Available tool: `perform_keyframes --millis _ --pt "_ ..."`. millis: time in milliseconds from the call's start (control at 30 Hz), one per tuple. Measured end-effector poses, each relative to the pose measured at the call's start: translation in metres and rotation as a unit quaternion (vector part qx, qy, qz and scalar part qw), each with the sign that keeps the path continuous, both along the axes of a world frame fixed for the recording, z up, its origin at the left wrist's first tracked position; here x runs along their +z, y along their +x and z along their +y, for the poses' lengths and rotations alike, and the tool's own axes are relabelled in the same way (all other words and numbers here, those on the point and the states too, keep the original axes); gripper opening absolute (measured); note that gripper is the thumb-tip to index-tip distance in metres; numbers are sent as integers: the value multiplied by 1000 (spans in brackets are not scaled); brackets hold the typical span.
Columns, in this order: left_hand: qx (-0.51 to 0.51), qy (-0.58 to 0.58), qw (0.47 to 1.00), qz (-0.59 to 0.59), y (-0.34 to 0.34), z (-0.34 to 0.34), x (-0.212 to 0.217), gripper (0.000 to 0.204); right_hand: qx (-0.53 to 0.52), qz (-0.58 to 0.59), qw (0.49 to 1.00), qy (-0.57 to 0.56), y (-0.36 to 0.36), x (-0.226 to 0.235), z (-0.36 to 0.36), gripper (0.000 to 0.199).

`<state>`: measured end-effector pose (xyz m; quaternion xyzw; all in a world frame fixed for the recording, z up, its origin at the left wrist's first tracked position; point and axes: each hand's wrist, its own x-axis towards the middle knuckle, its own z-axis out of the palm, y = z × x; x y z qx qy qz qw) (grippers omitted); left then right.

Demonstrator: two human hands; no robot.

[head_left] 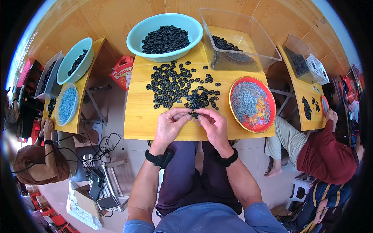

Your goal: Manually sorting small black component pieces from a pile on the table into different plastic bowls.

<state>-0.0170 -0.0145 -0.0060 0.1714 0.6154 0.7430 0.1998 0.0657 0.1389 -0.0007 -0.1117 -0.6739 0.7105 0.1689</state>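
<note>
At the near side of the yellow table, a small black oval piece [195, 115] is pinched between the fingertips of my left hand [169, 124] and my right hand [215, 125]. Both hands are closed, their fingertips almost meeting around it. Just beyond them lies a heap of similar black oval pieces [197, 101]. More of these pieces [167, 83] are spread over the tabletop farther out. To the right of my right hand, a red round tray [234, 112] with a yellow rim holds many small, thin grey-blue pieces [244, 99]. Whether one of those is in my fingers I cannot make out.
Along the table's [136, 124] far edge stand a light-blue basin [134, 37] and a clear plastic bin [268, 50], both with black pieces. People sit at side tables left and right. Tangled black cables [103, 149] lie by a metal stand on the left.
</note>
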Motion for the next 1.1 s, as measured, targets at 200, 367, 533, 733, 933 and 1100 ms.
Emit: perform_keyframes --millis 200,367,533,733,933,1100 --pt "9 -77 996 38 2 2 0 19 -2 21 1000 -13 1 1 6 22" --pt "5 -119 991 53 2 4 4 20 -1 -17 997 -80 1 -2 6 22" --pt "2 -135 989 57 2 4 3 20 -2 -16 996 -87 1 -1 5 17" --pt "2 -110 993 51 0 4 2 18 5 -15 997 -71 0 0 5 14" --pt "-10 -106 994 34 0 3 4 17 16 -4 998 -66 -2 -4 7 14" --pt "-13 -80 997 12 0 3 7 18 29 -10 998 -53 -2 -4 9 17"
